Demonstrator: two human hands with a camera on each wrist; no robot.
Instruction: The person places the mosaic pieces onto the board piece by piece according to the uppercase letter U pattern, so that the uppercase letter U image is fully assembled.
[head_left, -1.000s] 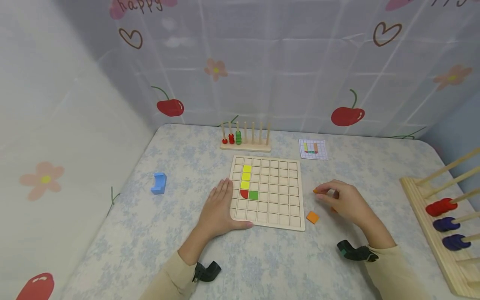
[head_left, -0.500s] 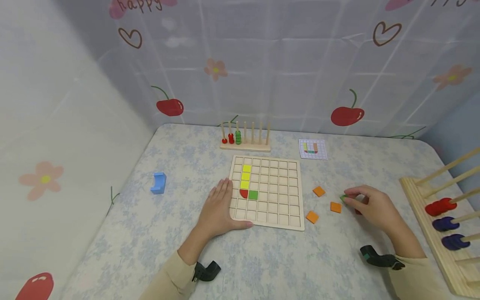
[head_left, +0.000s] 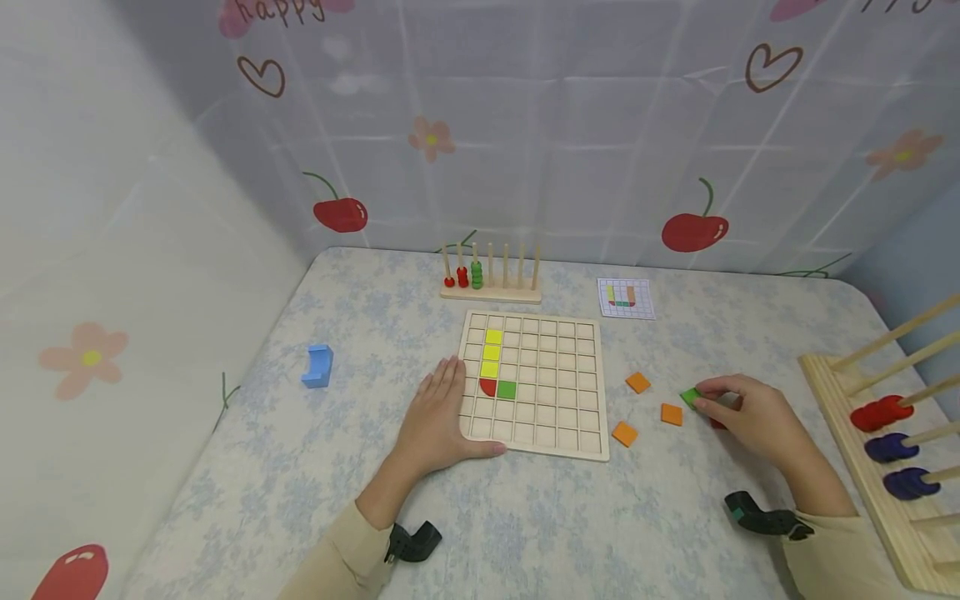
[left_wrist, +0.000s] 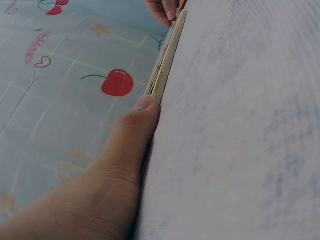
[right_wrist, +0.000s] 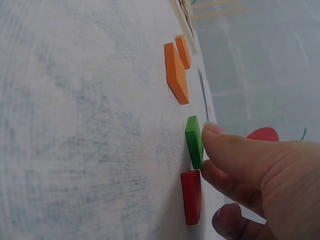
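My left hand (head_left: 435,421) lies along the left edge of the wooden grid board (head_left: 555,417), fingers straight, thumb on its front edge. In the left wrist view the thumb (left_wrist: 130,135) touches the board's rim. On the board are several yellow squares (head_left: 491,353), a red quarter-round tile (head_left: 488,387) and a green square (head_left: 507,390). To the right, my right hand (head_left: 750,417) pinches a loose green square tile (right_wrist: 193,142) with thumb and forefinger, low at the table. A red tile (right_wrist: 191,197) lies beside it, partly under the hand.
Several orange squares (head_left: 672,414) lie between board and right hand. A pattern card (head_left: 627,299) and a small bead rack (head_left: 491,293) stand behind. A larger bead rack (head_left: 855,458) is at the right edge, a blue block (head_left: 318,367) at left.
My right hand put down an orange tile right of the board, moved right to the loose green tile, and has since shifted slightly. The left hand stayed put.
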